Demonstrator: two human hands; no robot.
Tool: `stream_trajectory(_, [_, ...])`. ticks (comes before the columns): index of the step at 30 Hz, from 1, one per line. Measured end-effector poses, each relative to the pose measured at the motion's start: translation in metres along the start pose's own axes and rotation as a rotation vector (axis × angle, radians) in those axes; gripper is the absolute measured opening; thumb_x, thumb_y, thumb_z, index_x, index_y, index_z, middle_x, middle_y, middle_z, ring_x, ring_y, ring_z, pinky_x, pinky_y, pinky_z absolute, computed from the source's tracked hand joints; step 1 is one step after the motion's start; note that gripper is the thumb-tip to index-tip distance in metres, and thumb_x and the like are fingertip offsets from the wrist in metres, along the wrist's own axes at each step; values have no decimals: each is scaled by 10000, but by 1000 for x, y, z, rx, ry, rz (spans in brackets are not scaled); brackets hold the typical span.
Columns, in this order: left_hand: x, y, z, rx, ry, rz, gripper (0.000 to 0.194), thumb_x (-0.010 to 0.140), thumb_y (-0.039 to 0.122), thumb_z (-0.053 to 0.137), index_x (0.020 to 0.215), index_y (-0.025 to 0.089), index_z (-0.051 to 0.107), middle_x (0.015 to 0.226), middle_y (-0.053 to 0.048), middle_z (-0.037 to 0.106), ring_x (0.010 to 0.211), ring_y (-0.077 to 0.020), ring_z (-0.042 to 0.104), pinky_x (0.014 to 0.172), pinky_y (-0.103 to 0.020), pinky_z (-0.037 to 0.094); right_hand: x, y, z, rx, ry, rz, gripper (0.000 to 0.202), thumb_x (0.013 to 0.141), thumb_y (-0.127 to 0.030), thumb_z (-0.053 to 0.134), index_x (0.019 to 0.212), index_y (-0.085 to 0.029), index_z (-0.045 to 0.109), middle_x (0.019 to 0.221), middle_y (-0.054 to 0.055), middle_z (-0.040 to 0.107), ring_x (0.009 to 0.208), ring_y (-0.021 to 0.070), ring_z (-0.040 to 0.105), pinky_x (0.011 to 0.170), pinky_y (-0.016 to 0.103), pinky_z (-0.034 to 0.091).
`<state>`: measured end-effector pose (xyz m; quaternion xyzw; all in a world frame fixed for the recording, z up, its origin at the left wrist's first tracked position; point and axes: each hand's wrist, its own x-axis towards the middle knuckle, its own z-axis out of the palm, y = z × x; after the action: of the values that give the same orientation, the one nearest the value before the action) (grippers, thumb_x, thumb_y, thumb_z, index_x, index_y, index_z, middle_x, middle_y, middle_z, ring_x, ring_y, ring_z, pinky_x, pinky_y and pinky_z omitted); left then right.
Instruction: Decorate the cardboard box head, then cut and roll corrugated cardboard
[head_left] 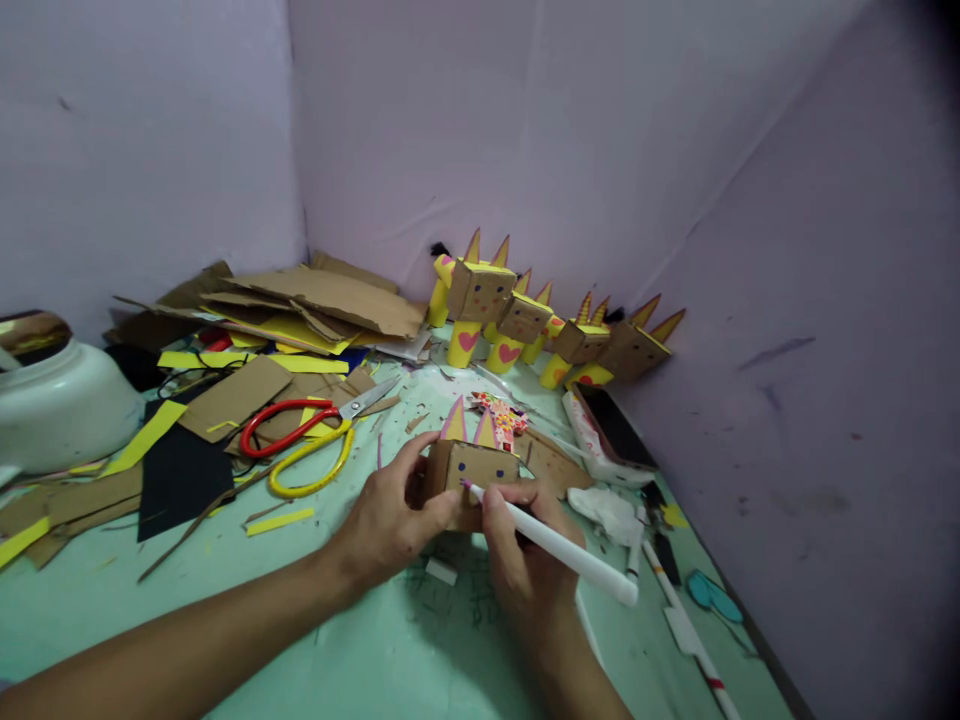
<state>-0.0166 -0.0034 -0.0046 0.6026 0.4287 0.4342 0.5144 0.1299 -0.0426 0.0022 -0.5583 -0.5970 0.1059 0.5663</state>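
Note:
My left hand [394, 515] grips a small cardboard box head [487, 467] by its left side, thumb along the front edge. Two yellow pointed ears with pink edges rise from its top, and dark dots mark its front face. Between the fingers of my right hand [536, 545] is a white marker pen [574, 553], its purple tip at the box's front below one dot. A patterned scrap of paper [504, 415] lies just behind the box. Beneath my hands sits a small white block [441, 571] on the green table [375, 650].
Scissors [322, 430] with red and yellow handles lie at left among paper scraps. Stacked cardboard [322, 295] fills the back left, near a white pot [67, 400]. Several box-headed yellow figures [480, 295] stand along the wall. A phone [611, 425] rests on a white box at right.

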Motion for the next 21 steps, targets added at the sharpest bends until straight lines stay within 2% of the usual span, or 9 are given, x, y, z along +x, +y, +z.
stream_trajectory(2, [1, 0, -1, -35, -24, -8, 662, 794, 385, 612, 1375, 162, 385, 1177, -136, 650, 1056, -286, 647, 894, -405, 536, 2, 0, -5, 92, 96, -9, 200, 847, -340, 601, 700, -204, 597, 555, -28, 597, 467, 132, 533, 454, 237, 400])
stream_trajectory(6, [2, 0, -2, -70, -54, -30, 719, 789, 409, 618, 1400, 155, 336, 1192, -156, 644, 1043, -297, 655, 873, -423, 539, 9, 6, -20, 246, 386, -15, 198, 843, -323, 622, 697, -211, 548, 569, -55, 516, 482, 108, 457, 476, 234, 376])
stream_trajectory(8, [1, 0, -3, -54, -54, -27, 719, 796, 429, 619, 1402, 159, 339, 1212, -159, 636, 1062, -299, 647, 878, -417, 534, 12, 10, -25, 251, 424, 41, 221, 847, -335, 619, 687, -213, 529, 553, -66, 484, 480, 104, 437, 482, 236, 374])
stream_trajectory(11, [1, -1, -3, -27, -55, -16, 711, 806, 459, 614, 1394, 160, 348, 1225, -159, 633, 1094, -304, 634, 892, -405, 527, 12, 14, -25, 223, 320, 94, 224, 860, -336, 596, 687, -209, 530, 523, -67, 510, 469, 109, 475, 483, 239, 395])
stream_trajectory(15, [1, -3, -3, -30, -46, -16, 728, 798, 480, 621, 1391, 159, 345, 1229, -155, 635, 1113, -309, 626, 894, -393, 529, 8, 13, -18, 179, 135, 54, 205, 871, -313, 564, 700, -202, 552, 561, -38, 605, 505, 124, 566, 501, 234, 435])
stream_trajectory(21, [1, -2, -3, -26, -37, -36, 732, 799, 486, 632, 1387, 156, 345, 1211, -152, 638, 1148, -305, 609, 919, -391, 522, 7, 13, -16, 167, 53, 54, 232, 875, -322, 544, 674, -207, 526, 557, -39, 604, 490, 117, 558, 484, 220, 425])
